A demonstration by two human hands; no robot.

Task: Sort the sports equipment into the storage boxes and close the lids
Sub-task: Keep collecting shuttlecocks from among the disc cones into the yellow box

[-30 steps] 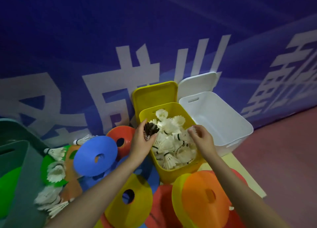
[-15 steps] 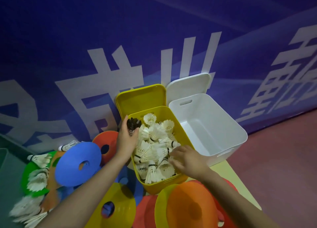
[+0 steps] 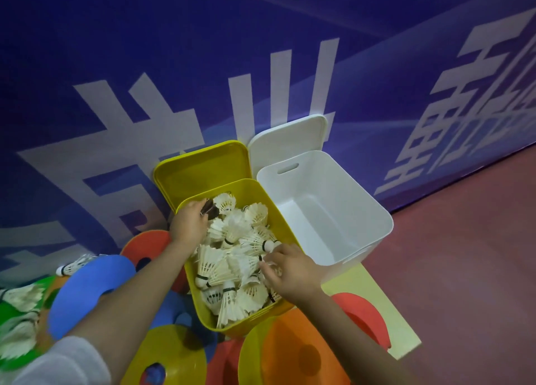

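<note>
Shuttlecocks [image 3: 17, 321] are seen loose at the far left among flat disc cones, beside a blue disc [image 3: 87, 292]; these are not yet sorted. Next, the left hand [image 3: 188, 225] is held over the far left corner of the yellow box [image 3: 208, 321], fingers closed round a dark shuttlecock [image 3: 211, 209]. Half a second earlier this hand was at the rim; it has since been moved inward, so a drop into the box is judged imminent. White shuttlecocks [image 3: 232, 257] fill the yellow box. The right hand [image 3: 290, 271], curled, has been brought down onto the pile; whether one is pinched cannot be told. To the right, the white box [image 3: 377, 219] holds nothing visible. Both lids, yellow lid [image 3: 203, 167] and white lid [image 3: 290, 135], stand open against the wall.
</note>
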